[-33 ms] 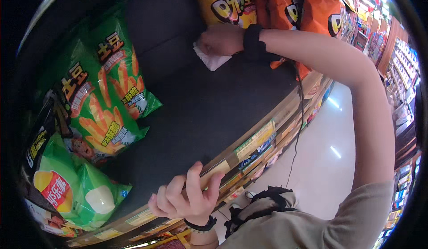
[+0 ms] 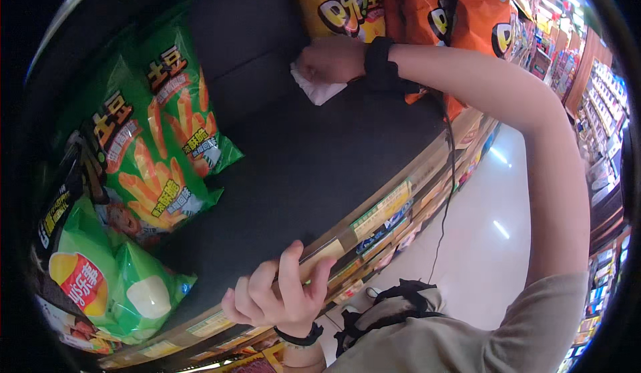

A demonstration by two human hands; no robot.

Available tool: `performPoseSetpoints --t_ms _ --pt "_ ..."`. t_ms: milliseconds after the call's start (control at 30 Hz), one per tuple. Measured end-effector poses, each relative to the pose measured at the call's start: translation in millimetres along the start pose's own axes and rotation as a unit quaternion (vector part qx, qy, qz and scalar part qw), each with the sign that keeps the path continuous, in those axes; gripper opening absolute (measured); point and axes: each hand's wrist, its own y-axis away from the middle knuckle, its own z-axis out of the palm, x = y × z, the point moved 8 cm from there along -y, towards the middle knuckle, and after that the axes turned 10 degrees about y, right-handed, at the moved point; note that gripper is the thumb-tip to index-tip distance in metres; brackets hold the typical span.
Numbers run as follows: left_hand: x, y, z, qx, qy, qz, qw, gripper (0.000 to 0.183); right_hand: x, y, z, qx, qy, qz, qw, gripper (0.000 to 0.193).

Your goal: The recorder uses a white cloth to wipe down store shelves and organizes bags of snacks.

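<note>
My right hand (image 2: 332, 59) reaches across the black shelf (image 2: 300, 153), its fingers closed on a crumpled white cloth or tissue (image 2: 319, 93) that rests against the dark surface. Just beyond this hand stands a yellow snack bag (image 2: 344, 6). At the shelf's front edge, my left hand (image 2: 280, 289) rests on the price-label rail (image 2: 327, 253), with its fingers apart and nothing held. A dark band circles each wrist.
Green snack bags (image 2: 150, 179) and a light green chip bag (image 2: 143, 293) stand at the left. Orange bags (image 2: 477, 16) fill the far right. A thin black cable (image 2: 449, 193) hangs down past the shelf front. Pale floor (image 2: 481, 239) shows at the right.
</note>
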Motion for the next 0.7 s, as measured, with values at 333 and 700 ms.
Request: performPoseSetpoints --t_ms 333,700 --pt "-15.7 -36.2 4.8 -0.013 0.018 -0.024 0.999 0.032 -35.0 -12.1 -30.5 -0.002 -0.164 -0.016 0.986 0.016" --pt "-4.0 -5.3 -1.2 -0.027 0.056 -0.059 0.996 0.025 -85.7 41.0 -21.8 -0.317 -0.335 -0.014 0.887 0.019"
